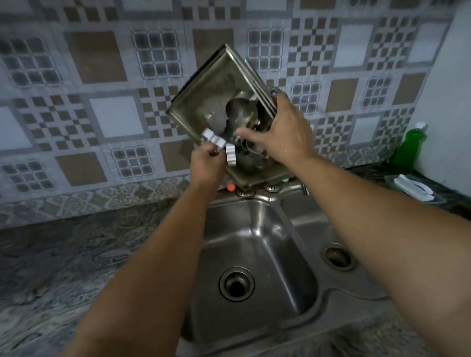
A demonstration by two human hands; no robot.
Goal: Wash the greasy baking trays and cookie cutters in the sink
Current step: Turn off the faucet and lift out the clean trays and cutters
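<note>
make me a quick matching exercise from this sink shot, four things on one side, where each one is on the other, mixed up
Things:
1. baking trays
2. white cookie cutter
3. green bottle
4. drain

Places:
A. on the counter, far right, by the wall
B. bottom of the left sink basin
C. held up tilted above the sink, in front of the tiled wall
D. at the left hand, by the trays' lower left edge

Pairs: 1-C, 2-D, 3-A, 4-B

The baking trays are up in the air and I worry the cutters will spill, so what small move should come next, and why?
Probably lower the baking trays into the sink. They are tilted steeply above it, the right hand holds their edge, metal cutters lie loose inside, and the left hand pinches a white cutter at the low corner. The basin below looks bare.
</note>
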